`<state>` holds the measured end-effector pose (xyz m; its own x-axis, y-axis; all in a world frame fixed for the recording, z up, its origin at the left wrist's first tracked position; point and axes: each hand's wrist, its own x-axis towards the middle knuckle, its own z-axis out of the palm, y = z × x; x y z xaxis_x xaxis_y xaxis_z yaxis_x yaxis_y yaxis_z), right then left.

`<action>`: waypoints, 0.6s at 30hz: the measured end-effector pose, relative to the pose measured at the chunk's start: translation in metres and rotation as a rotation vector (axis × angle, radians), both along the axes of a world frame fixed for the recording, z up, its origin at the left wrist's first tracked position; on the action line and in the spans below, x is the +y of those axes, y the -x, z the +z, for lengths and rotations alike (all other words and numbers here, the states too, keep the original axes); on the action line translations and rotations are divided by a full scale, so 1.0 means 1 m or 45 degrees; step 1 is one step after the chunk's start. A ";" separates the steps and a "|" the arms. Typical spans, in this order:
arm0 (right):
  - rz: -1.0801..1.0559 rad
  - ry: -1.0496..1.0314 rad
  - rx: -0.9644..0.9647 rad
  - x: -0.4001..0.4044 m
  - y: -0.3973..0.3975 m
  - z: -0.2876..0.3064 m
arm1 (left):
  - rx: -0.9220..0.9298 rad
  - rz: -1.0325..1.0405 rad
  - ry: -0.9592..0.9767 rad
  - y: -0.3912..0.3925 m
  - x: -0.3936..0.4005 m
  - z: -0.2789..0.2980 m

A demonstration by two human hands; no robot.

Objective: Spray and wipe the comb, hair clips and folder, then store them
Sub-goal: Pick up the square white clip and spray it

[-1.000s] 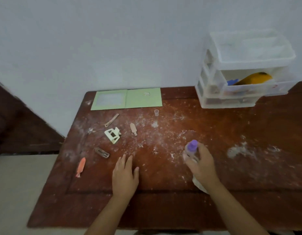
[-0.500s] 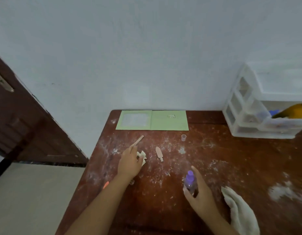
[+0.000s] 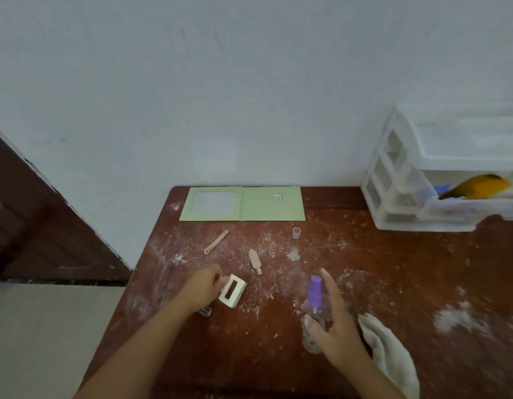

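clip in hand: left hand (image 3: 202, 289) pinched a cream claw clip (image 3: 232, 290) at its near-left end; clip was raised just off the table (image 3: 393, 283), long axis running near-left to far-right.
sprayer: right hand (image 3: 333, 318) was curled round a clear spray bottle (image 3: 315, 309) with a purple nozzle; index finger was up beside the nozzle head.
key relation: clip sat left of the nozzle, near it but not touching; nozzle direction couldn't be read, likely needed turning left.
other clips: slim tan clip (image 3: 216, 241) and beige clip (image 3: 255, 260) lay farther back, apart; a dark clip (image 3: 205, 311) was half hidden under the left wrist.
folder: green folder (image 3: 243, 203) lay open flat at the back edge against the wall.
cloth: white cloth (image 3: 387, 358) lay just right of the right hand.
storage: drawer unit (image 3: 393, 197) stood far right, one drawer pulled out.
comb: not identified.
room: open tabletop between the hands; left table edge was close to the left forearm.
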<state>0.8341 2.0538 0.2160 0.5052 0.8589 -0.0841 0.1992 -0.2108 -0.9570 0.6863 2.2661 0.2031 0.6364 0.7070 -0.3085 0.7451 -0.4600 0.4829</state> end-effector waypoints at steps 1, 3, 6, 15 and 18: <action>0.008 -0.026 0.001 -0.003 0.000 0.005 | -0.088 0.087 0.106 0.005 -0.010 0.000; 0.055 -0.046 -0.059 -0.010 -0.002 0.010 | -0.276 0.313 0.299 0.011 -0.033 0.004; 0.124 0.009 -0.229 -0.018 0.001 0.018 | -0.504 0.634 0.703 0.011 -0.072 0.011; 0.481 0.246 -0.614 -0.019 0.021 0.018 | -0.678 0.884 0.892 -0.003 -0.144 0.018; 0.510 0.280 -0.671 -0.019 0.023 0.020 | -0.670 0.840 0.772 -0.005 -0.152 0.019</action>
